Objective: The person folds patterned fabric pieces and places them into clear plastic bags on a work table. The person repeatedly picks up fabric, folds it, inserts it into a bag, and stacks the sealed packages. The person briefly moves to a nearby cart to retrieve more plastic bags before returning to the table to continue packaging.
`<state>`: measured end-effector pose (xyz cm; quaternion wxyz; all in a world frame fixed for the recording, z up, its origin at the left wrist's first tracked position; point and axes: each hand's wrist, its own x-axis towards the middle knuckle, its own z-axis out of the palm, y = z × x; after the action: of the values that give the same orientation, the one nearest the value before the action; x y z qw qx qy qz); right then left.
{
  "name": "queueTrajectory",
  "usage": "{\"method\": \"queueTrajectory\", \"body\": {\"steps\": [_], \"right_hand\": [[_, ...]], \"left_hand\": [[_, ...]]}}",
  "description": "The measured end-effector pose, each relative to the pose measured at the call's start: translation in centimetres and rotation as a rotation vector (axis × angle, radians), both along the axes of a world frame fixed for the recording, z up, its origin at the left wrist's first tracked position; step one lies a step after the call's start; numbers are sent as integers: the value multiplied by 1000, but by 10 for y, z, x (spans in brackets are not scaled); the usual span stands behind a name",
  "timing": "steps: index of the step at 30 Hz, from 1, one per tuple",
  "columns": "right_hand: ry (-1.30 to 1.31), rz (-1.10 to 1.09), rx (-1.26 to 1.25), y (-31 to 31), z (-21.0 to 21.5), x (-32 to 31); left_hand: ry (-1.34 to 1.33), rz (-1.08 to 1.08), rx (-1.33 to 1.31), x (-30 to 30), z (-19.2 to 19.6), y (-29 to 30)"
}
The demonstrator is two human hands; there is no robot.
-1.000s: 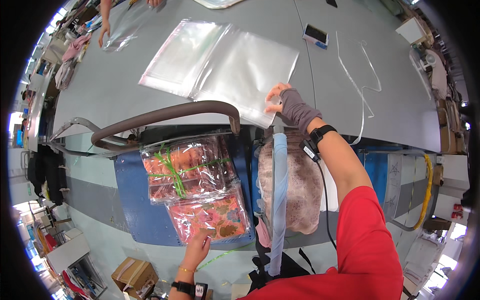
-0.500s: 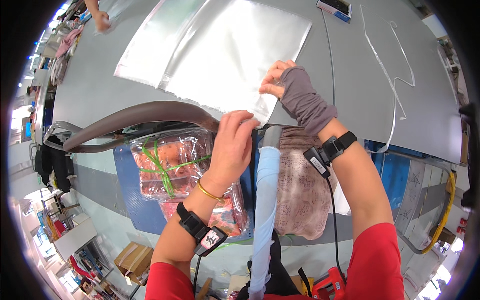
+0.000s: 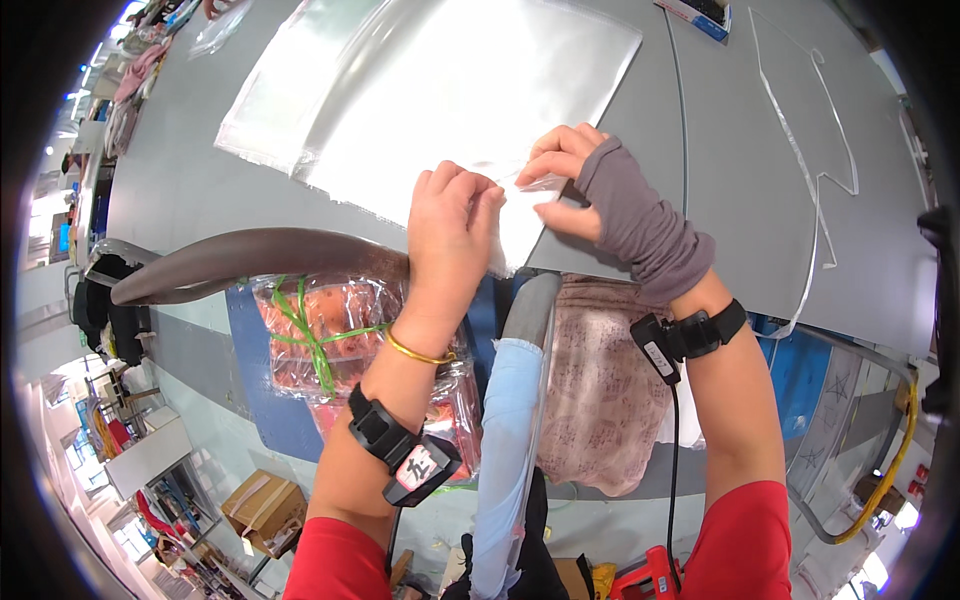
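Head view: clear plastic bags [image 3: 450, 80] lie on grey surface [image 3: 730, 200]; left hand [image 3: 450, 215] at their near right part, fingers pinched together, grip unclear; right hand [image 3: 588, 188] beside, fingers and thumb apart

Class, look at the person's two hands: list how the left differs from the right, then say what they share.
The left hand is bare; the right hand wears a grey fingerless covering.
A gold bangle circles the left wrist; none shows on the right.
The left fingers curl close to the thumb; the right thumb and forefinger stand apart.
Both are at the clear plastic bags.
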<state>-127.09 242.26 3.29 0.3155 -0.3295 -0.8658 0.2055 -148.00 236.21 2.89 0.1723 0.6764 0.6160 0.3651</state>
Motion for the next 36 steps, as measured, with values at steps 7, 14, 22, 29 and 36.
{"method": "queueTrajectory", "body": {"steps": [7,14,22,29,36], "right_hand": [[131,-136,-209,4,-9,-10],[124,-133,-235,4,-5,-9],[79,-37,-197,6,1,-5],[163,-85,-278,6,-3,-8],[155,-103,-274,4,1,-8]], "left_hand": [[-24,17,285,9,18,-15],[103,-12,108,4,1,-16],[-14,29,150,10,18,-1],[92,-111,200,8,20,-28],[34,-18,111,7,2,-17]]}}
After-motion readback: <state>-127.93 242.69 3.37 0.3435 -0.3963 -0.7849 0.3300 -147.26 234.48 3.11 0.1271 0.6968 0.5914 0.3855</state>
